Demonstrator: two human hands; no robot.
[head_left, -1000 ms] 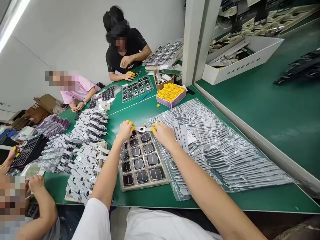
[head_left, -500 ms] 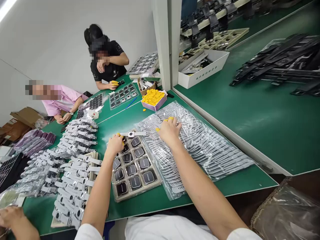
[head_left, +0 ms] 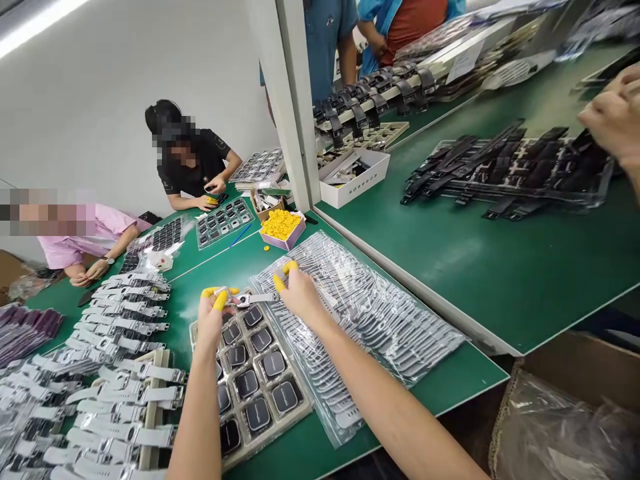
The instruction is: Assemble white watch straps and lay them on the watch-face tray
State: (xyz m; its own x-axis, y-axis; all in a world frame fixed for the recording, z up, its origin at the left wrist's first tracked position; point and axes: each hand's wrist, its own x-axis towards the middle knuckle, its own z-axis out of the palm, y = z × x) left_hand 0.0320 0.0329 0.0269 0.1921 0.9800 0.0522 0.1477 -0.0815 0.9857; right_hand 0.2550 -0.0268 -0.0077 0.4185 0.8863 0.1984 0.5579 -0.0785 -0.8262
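A watch with a pale strap (head_left: 244, 301) is pinched at its left side by my left hand (head_left: 213, 317), whose fingertips wear yellow finger covers. Its strap stretches to the right, the free end close to the fingertips of my right hand (head_left: 300, 293). That hand has yellow covers too; its visible fingers are apart, and I cannot tell whether they touch the strap end. Under my hands lies a tray of dark square watch faces (head_left: 261, 340). A plastic-wrapped layer of pale straps (head_left: 380, 313) lies under and beyond my right hand.
Left are rows of pale-strapped watches (head_left: 125, 310). Ahead stands a box of yellow finger covers (head_left: 283, 227). A post and ledge (head_left: 295, 120) border the right bench, which holds black straps (head_left: 500, 167). Two seated people, others standing, and another person's hand (head_left: 613, 110) are around.
The view has swung right and up, bringing more of the right bench and standing people in. The watch has come closer to my right hand, which stays over the wrapped straps.
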